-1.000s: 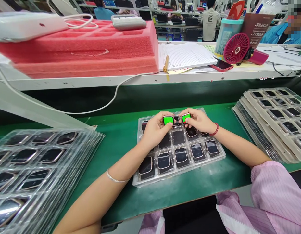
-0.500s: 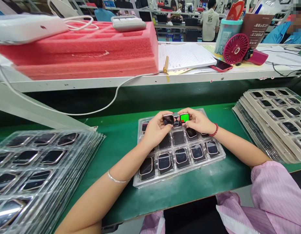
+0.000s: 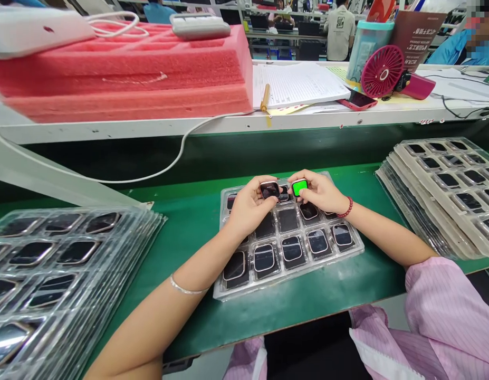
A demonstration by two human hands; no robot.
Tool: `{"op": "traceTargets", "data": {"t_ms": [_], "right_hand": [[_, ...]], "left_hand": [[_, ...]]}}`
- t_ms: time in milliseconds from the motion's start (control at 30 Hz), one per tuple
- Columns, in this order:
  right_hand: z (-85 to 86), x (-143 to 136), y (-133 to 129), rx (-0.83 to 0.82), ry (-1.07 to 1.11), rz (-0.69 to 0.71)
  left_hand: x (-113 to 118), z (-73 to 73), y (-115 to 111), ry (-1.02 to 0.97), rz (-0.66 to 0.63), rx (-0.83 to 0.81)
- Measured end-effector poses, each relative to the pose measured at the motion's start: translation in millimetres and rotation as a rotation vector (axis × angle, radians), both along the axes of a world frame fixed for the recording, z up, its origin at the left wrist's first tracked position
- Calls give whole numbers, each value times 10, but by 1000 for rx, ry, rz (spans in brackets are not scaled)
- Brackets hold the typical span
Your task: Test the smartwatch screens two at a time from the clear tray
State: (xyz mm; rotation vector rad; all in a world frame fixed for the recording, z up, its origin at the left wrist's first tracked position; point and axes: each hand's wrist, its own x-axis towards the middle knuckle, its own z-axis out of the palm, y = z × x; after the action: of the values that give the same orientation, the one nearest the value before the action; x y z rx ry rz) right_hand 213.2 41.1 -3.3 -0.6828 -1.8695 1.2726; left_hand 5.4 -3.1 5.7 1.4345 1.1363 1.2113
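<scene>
My left hand [image 3: 250, 206] is closed around the edges of a smartwatch without a strap [image 3: 270, 189], its screen dark with faint marks. In my right hand [image 3: 321, 192] is a second smartwatch [image 3: 299, 187], its screen lit bright green, with my thumb on the lower part of the glass. Both are held just above the far rows of a clear plastic tray [image 3: 250, 289]. Dark-screened watches sit in several of its pockets, such as a watch in the near row [image 3: 291, 248]. One middle pocket [image 3: 287, 219] shows no watch. My hands cover part of the far rows.
Stacked trays of watches stand at the left [image 3: 82, 253] and right [image 3: 446, 195] of the green mat [image 3: 307, 301]. Above runs a white shelf [image 3: 212, 125] with pink foam [image 3: 129, 79], paper [image 3: 299, 84], a phone [image 3: 361, 100] and a fan [image 3: 382, 71]. A white cable [image 3: 181, 150] hangs below it.
The right watch's screen has gone from green with a small red patch to green all over what shows. Both hands keep their hold; the whole view has shifted slightly.
</scene>
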Motion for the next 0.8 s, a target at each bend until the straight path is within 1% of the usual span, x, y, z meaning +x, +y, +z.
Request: {"op": "traceTargets", "data": {"t_ms": [100,233,300,433,600,800], "right_hand": [[-8,-2,3,-19,-20,-8],[-14,-1,1,59,-23,19],[-18,2,4,47,-27,30],[-31,4,16,-30,-36,31],[-37,-7,23,24,-1,43],[-39,2,26,35,-30,31]], "left_hand": [[2,7,-5,2,5,3],[-4,9,2,20,23,8],[-9,8,11,20,28,10],[-17,10,17,4,27,16],[-14,5,11,-1,6,9],[-3,-3,14,-35,-6,-8]]}}
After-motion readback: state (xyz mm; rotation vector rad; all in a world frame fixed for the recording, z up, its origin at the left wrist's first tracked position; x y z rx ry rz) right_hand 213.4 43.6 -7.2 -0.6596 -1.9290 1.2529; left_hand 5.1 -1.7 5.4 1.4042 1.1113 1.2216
